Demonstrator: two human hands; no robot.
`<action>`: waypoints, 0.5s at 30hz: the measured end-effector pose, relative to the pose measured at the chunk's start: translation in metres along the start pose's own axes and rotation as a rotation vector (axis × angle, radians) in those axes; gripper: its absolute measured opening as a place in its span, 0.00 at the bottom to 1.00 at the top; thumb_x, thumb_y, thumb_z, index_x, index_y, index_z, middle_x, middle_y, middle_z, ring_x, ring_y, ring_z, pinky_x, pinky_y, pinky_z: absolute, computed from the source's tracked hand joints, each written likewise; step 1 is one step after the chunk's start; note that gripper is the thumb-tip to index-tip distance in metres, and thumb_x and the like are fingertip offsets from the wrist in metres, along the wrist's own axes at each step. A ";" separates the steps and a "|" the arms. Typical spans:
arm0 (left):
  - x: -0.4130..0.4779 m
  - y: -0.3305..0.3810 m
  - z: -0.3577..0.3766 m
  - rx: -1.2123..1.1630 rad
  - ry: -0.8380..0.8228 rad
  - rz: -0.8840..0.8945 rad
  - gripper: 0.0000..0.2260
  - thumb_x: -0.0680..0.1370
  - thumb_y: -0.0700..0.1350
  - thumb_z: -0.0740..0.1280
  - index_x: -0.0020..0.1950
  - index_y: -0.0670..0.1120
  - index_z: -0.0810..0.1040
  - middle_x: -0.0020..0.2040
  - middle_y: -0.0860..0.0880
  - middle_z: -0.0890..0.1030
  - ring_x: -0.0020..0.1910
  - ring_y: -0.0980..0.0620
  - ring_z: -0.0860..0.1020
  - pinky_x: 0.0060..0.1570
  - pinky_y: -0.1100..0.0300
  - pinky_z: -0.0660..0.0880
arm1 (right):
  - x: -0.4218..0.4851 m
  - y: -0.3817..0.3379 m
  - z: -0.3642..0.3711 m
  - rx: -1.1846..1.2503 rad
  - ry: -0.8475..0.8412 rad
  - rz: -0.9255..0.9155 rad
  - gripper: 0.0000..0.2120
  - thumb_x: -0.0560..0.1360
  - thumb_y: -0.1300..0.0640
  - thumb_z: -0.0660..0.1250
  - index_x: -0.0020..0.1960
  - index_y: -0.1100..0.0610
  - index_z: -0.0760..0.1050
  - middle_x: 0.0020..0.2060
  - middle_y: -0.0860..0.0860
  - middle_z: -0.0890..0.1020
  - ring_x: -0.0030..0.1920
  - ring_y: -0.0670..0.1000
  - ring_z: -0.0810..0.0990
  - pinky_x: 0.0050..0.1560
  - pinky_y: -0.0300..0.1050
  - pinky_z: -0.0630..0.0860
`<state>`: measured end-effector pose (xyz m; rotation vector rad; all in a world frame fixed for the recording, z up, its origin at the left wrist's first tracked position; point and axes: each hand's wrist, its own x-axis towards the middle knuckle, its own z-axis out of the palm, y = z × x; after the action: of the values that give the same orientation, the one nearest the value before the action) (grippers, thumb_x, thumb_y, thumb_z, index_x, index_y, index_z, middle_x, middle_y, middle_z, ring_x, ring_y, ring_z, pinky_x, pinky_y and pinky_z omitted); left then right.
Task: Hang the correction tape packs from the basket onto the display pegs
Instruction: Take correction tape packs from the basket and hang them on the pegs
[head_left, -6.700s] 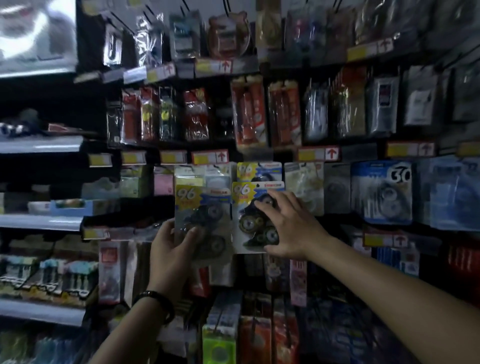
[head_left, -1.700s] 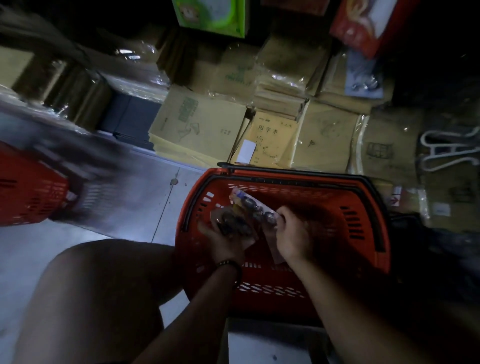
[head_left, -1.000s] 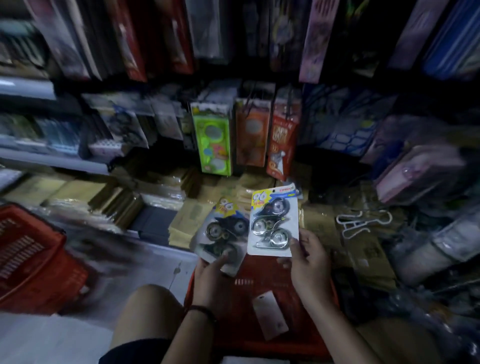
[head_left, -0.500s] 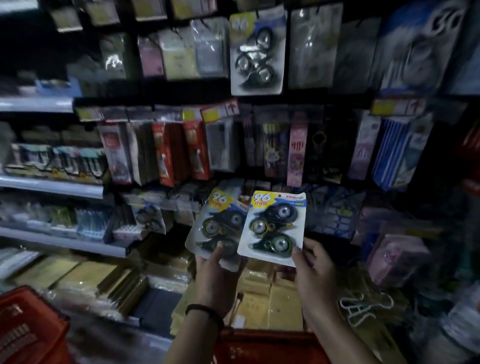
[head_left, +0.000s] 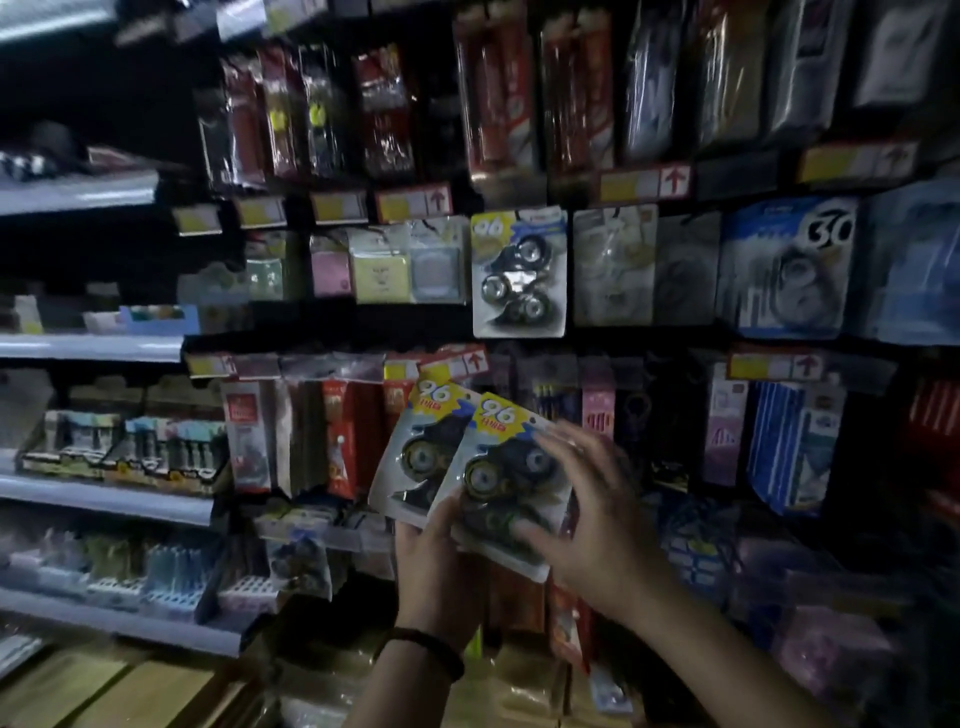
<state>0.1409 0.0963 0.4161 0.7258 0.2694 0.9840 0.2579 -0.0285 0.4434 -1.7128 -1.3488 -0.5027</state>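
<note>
The left hand (head_left: 436, 566) pinches two fanned correction tape packs (head_left: 467, 457) by their lower edge. The right hand's (head_left: 587, 519) spread fingers lie on the front pack (head_left: 506, 470). The next move is probably to lift it to the hung pack (head_left: 517, 273), well above the fingertips.

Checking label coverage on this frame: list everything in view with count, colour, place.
held correction tape packs: two, white cards with yellow 96 badges, overlapped, centre
hung correction tape pack: one, same design, on the display above them
blue pack marked 30: one, blue, right of the hung pack
red packs: several, red, top row
price labels: many, yellow with red arrows, along the rails
shelves: several, pale, left side
wristband: one, black, left wrist
left hand: one, grips both held packs at their lower edge
right hand: one, spread fingers on the front pack
</note>
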 end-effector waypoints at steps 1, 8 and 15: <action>0.004 0.006 0.006 -0.009 -0.015 0.006 0.23 0.79 0.39 0.71 0.74 0.44 0.74 0.64 0.37 0.83 0.60 0.36 0.84 0.45 0.49 0.84 | 0.015 -0.006 -0.007 -0.069 -0.092 -0.050 0.42 0.70 0.37 0.74 0.80 0.44 0.65 0.79 0.42 0.59 0.81 0.46 0.55 0.79 0.54 0.64; 0.033 0.036 0.034 0.124 -0.084 0.166 0.19 0.80 0.38 0.72 0.71 0.40 0.77 0.66 0.43 0.82 0.61 0.46 0.84 0.52 0.57 0.83 | 0.085 -0.026 -0.039 -0.277 -0.274 -0.109 0.49 0.61 0.25 0.71 0.79 0.36 0.64 0.82 0.51 0.53 0.83 0.52 0.47 0.82 0.56 0.58; 0.053 0.065 0.054 0.052 -0.059 0.187 0.17 0.84 0.48 0.67 0.72 0.45 0.75 0.67 0.40 0.82 0.57 0.41 0.85 0.57 0.37 0.83 | 0.132 -0.037 -0.060 -0.340 -0.263 -0.153 0.46 0.61 0.34 0.77 0.77 0.32 0.64 0.79 0.48 0.55 0.81 0.51 0.51 0.79 0.52 0.60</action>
<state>0.1546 0.1388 0.5055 0.8373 0.1781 1.1334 0.2787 -0.0018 0.5889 -2.0145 -1.6660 -0.6396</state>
